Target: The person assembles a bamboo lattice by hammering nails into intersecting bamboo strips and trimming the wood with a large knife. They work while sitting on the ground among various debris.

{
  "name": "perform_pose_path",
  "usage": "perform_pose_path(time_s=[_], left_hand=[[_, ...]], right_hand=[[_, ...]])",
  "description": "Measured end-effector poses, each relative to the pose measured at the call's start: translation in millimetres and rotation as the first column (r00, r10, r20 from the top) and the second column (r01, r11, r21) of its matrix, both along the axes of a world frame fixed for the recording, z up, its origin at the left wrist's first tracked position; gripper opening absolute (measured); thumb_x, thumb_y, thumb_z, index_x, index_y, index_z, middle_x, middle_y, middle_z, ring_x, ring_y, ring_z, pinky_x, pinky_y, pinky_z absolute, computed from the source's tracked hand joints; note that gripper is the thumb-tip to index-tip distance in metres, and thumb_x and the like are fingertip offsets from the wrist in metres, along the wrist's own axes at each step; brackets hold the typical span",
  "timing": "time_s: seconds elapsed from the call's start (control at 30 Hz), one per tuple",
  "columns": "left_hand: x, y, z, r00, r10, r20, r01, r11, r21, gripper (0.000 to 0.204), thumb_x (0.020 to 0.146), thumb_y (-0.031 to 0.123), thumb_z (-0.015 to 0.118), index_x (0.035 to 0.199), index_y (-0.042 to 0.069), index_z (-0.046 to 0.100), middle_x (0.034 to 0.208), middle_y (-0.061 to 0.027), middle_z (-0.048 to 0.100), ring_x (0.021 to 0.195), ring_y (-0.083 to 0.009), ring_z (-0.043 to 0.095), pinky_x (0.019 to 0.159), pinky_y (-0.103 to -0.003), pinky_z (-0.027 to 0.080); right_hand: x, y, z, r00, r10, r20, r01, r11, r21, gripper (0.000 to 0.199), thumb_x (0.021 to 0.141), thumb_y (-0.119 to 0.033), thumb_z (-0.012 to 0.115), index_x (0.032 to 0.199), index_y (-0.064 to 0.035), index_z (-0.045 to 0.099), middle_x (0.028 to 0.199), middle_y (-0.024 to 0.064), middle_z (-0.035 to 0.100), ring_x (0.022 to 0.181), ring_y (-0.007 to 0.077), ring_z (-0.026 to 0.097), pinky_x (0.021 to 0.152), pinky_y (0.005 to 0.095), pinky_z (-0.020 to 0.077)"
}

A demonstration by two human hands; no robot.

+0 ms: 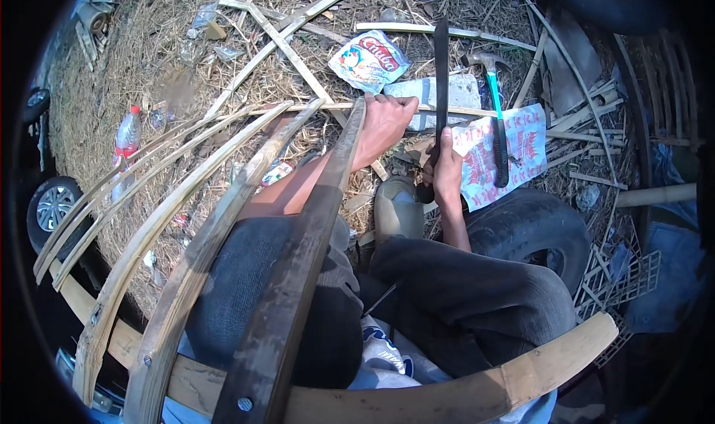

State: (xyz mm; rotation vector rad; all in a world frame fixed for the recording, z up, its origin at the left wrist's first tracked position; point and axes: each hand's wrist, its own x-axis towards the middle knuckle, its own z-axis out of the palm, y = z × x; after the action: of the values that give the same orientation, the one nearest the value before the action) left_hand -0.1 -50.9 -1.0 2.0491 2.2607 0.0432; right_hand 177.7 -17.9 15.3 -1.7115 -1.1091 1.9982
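Observation:
My left hand (pixel 386 128) is closed around a thin bamboo strip (pixel 471 110) where it crosses the end of the nearest long slat (pixel 298 253). Several such slats fan out over my legs, nailed at their near ends to a wide curved bamboo piece (pixel 477 394). In my right hand (pixel 447 167) is a machete (pixel 442 70), gripped by its handle with the dark blade pointing up and away. The blade crosses the thin strip in the picture; whether they touch I cannot tell. A pale block (pixel 463 89) lies behind the strip.
A claw hammer (pixel 494 96) with a blue and black handle rests on a printed sheet (pixel 530 148). Beside my right leg lies a tyre (pixel 521 219). Loose bamboo strips (pixel 283 48), a plastic wrapper (pixel 369 61) and a bottle (pixel 128 134) lie on dry grass.

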Motion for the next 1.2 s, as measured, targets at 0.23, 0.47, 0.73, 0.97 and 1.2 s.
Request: perform_pose_path(time_s=[0.23, 0.47, 0.73, 0.97, 1.2], left_hand=[[4, 5, 4, 0.994, -0.009, -0.109, 0.018, 0.997, 0.08, 0.014, 0.089, 0.016, 0.063, 0.1, 0.012, 0.055, 0.071, -0.0056, 0.066, 0.066, -0.0221, 0.068, 0.066, -0.042, 0.049], [-1, 2, -4, 0.991, 0.003, -0.131, 0.013, 0.993, 0.121, 0.015, 0.089, 0.017, 0.064, 0.099, 0.011, 0.055, 0.071, -0.0074, 0.065, 0.064, -0.0219, 0.067, 0.065, -0.041, 0.048], [6, 5, 0, 0.996, -0.036, -0.084, 0.044, 0.995, 0.086, 0.019, 0.087, 0.016, 0.064, 0.103, 0.011, 0.055, 0.071, -0.0104, 0.064, 0.067, -0.025, 0.067, 0.066, -0.043, 0.049], [2, 1, -12, 0.99, -0.016, -0.141, 0.033, 0.993, 0.116, 0.012, 0.09, 0.017, 0.061, 0.098, 0.011, 0.055, 0.069, -0.0072, 0.063, 0.064, -0.0223, 0.066, 0.063, -0.038, 0.048], [2, 5, -7, 0.996, 0.006, -0.086, -0.004, 1.0, 0.024, 0.015, 0.1, 0.024, 0.056, 0.106, 0.01, 0.055, 0.076, -0.016, 0.066, 0.069, -0.0294, 0.069, 0.065, -0.042, 0.048]], right_hand=[[-9, 3, 8, 0.998, 0.033, -0.055, -0.032, 0.999, 0.023, 0.054, 0.106, -0.054, 0.047, 0.084, -0.0053, 0.056, 0.058, 0.0009, 0.048, 0.045, 0.0092, 0.044, 0.042, 0.0269, 0.0344], [-7, -3, 24, 0.999, -0.025, 0.042, 0.023, 0.998, 0.063, 0.067, 0.105, -0.063, 0.04, 0.071, -0.0055, 0.05, 0.048, -0.0005, 0.038, 0.036, 0.0096, 0.036, 0.035, 0.0276, 0.0274], [4, 1, -3, 1.0, 0.015, 0.009, -0.018, 0.934, 0.356, 0.075, 0.106, -0.061, 0.038, 0.061, -0.0022, 0.054, 0.048, 0.0025, 0.045, 0.038, 0.0112, 0.04, 0.039, 0.0294, 0.0286], [-6, 7, 5, 0.998, 0.003, 0.068, -0.002, 1.0, -0.014, 0.07, 0.101, -0.07, 0.038, 0.064, -0.011, 0.045, 0.048, -0.003, 0.034, 0.036, 0.0104, 0.034, 0.034, 0.0286, 0.0274], [-7, 24, 81, 0.949, -0.068, -0.309, 0.208, 0.869, 0.449, 0.075, 0.103, -0.069, 0.033, 0.069, -0.0038, 0.05, 0.048, 0.0018, 0.042, 0.038, 0.0108, 0.041, 0.036, 0.0273, 0.0297]])
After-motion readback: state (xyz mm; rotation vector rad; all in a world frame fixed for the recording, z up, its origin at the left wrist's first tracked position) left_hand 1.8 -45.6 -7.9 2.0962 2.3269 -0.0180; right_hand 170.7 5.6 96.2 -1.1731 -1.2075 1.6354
